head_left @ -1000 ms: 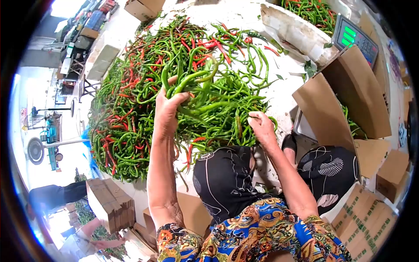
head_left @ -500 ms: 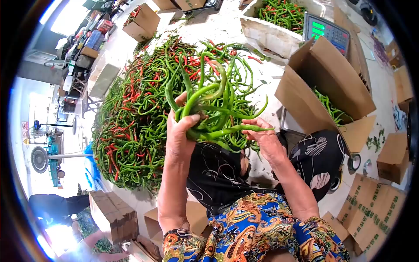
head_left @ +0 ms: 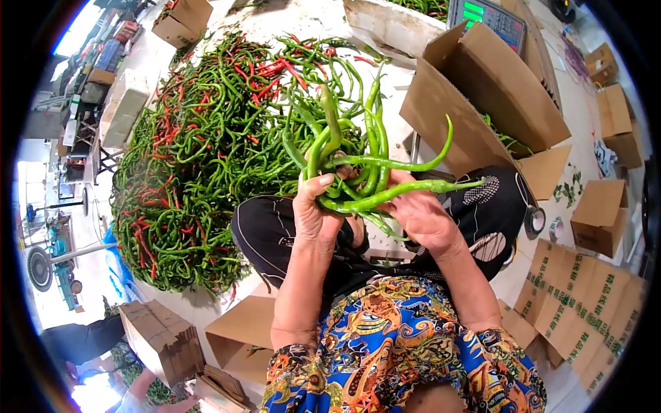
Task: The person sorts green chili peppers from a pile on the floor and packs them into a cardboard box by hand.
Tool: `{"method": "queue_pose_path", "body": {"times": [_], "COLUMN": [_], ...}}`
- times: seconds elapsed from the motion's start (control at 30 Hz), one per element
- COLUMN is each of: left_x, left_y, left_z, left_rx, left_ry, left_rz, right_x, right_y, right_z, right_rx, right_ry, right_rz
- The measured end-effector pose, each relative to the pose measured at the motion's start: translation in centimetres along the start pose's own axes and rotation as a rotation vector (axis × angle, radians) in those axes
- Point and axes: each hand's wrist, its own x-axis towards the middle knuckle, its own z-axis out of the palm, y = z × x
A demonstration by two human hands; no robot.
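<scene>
A loose bunch of long green chili peppers (head_left: pixel 375 164) is held up in front of my lap, the tips pointing up and to the right. My left hand (head_left: pixel 318 208) is closed round the bunch at its left side, thumb across the front. My right hand (head_left: pixel 421 215) grips the right side of the bunch from below, its fingers partly hidden behind the peppers. One long pepper (head_left: pixel 413 191) lies across the front above the right hand. Beyond my hands spreads a large heap of green and red chili peppers (head_left: pixel 200 151).
To the right stands an open cardboard box (head_left: pixel 454 117) with green peppers inside, beside a scale with a lit green display (head_left: pixel 485 24). A white foam box (head_left: pixel 392 26) is behind. Cardboard boxes (head_left: pixel 162 341) and a fan (head_left: pixel 41 268) are at the left, where another person's arm (head_left: pixel 141 389) shows.
My right hand has come in closer to my left hand and further under the bunch. The view has shifted, so the heap and the boxes appear further up and left.
</scene>
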Motion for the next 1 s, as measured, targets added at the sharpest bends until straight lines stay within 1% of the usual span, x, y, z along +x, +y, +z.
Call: {"method": "queue_pose_path", "body": {"times": [0.03,0.1,0.17,0.23,0.27,0.33,0.47,0.5,0.53,0.6,0.67,0.7,0.77,0.8,0.83,0.87,0.93,0.97,1.0], "left_x": [0.0,0.0,-0.2,-0.4,-0.5,-0.6,0.1,0.2,0.3,0.1,0.0,0.0,-0.1,0.2,0.2,0.1,-0.1,0.0,0.2], "left_y": [-0.3,-0.6,-1.0,-1.5,-2.0,-2.5,-2.8,-2.8,-2.9,-3.0,-2.9,-2.8,-2.8,-3.1,-3.2,-3.2,-2.7,-2.8,-2.8], "left_z": [-0.2,-0.7,-0.1,0.3,-0.8,-0.2,-2.2,-2.2,-2.1,-1.5,-0.8,-1.0,-1.1,-1.1,-1.0,-0.7,-1.0,-1.5,-1.7], "left_rx": [0.014,0.076,0.168,0.254,0.266,0.228,0.104,0.1,0.096,0.122,0.164,0.176,0.222,0.196,0.159,0.121,0.173,0.171,0.168], "left_ry": [-0.012,-0.028,-0.027,-0.057,-0.052,-0.063,-0.043,-0.047,-0.051,-0.051,-0.032,-0.048,-0.064,-0.076,-0.092,-0.108,-0.143,-0.151,-0.159], "left_rz": [0.016,0.034,0.03,0.022,0.02,0.009,0.008,0.02,0.032,0.049,0.069,0.034,-0.038,-0.04,-0.063,-0.087,-0.167,-0.185,-0.202], "right_x": [0.1,0.6,1.4,1.8,2.0,2.4,2.4,2.4,2.6,2.3,2.2,2.0,1.9,1.9,2.4,2.4,2.6,2.4,2.5], "right_y": [-0.2,-0.6,-1.0,-0.9,-0.6,-0.3,-1.0,-1.1,-1.0,-1.2,-0.6,-0.4,-0.7,-0.8,-1.2,-1.7,-2.3,-1.7,-1.9], "right_z": [0.1,0.5,1.5,1.9,1.6,1.4,1.6,1.5,1.3,0.5,-0.2,-0.3,-0.5,-0.5,0.5,0.2,-0.1,-1.9,-2.0], "right_rx": [0.041,-0.033,-0.174,-0.27,-0.253,-0.1,-0.129,-0.13,-0.122,-0.036,-0.042,-0.046,-0.15,-0.201,-0.221,-0.239,-0.214,-0.09,-0.017], "right_ry": [0.005,0.037,0.133,0.293,0.361,0.395,0.398,0.417,0.482,0.505,0.52,0.529,0.537,0.541,0.618,0.554,0.552,0.523,0.598], "right_rz": [0.017,0.03,0.05,0.111,0.087,0.044,0.051,0.034,0.029,0.067,0.048,0.04,0.068,0.08,0.118,0.202,0.36,0.299,0.261]}}
